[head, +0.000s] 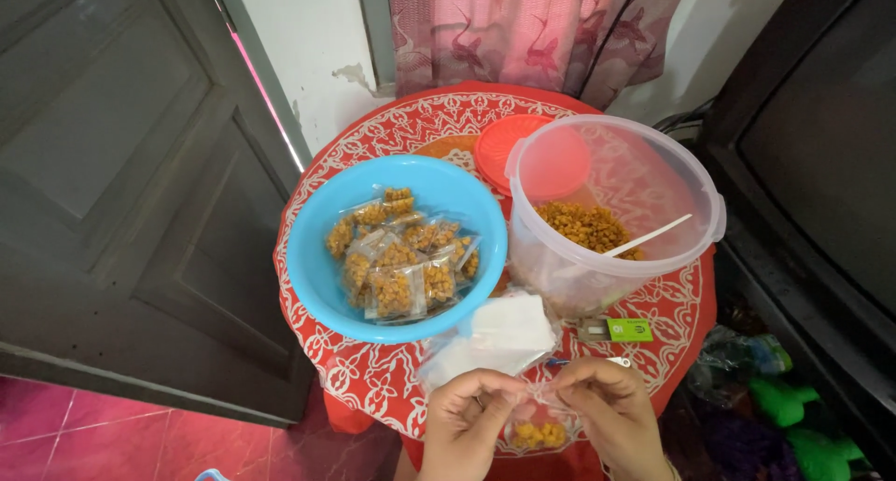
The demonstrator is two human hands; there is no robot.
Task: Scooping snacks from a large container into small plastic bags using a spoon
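Both hands met at the near edge of the tabletop (373,378), fingers curled inward: the left hand (467,425) and right hand (611,416) each pinched shut on the top of a small clear bag (539,425) of yellow snack, which hung between them. Just beyond lay a stack of empty bags (495,336). Farther back stood a blue bowl (317,257) of filled packets and a clear tub (635,173) with a spoon (649,236).
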